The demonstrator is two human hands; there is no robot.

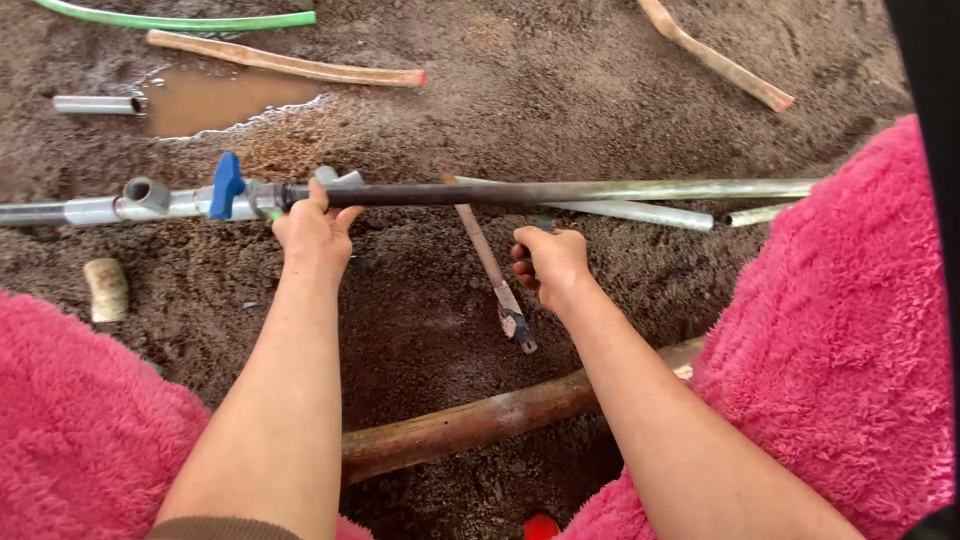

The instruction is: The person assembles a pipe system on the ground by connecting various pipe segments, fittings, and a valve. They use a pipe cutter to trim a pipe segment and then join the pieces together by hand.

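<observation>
My left hand (315, 232) grips a long dark metal pipe (560, 192) close to where it meets a grey pipe fitting with a blue valve handle (227, 184). The pipe runs level across the view to the right. My right hand (550, 262) is closed around something just below the pipe; what it holds is hidden by the fingers. Beside it a thin wooden-handled tool (495, 275) lies slanted on the wet soil. A second grey pipe (640, 212) lies just behind the dark one.
A thick wooden pole (470, 425) crosses the dug soil below my arms. Pink fluffy fabric (860, 350) covers both knees. A muddy puddle (215, 98), a green hose (180, 20), a short grey pipe (95, 104), wooden sticks (290, 65) and a pale short pipe piece (106, 288) lie around.
</observation>
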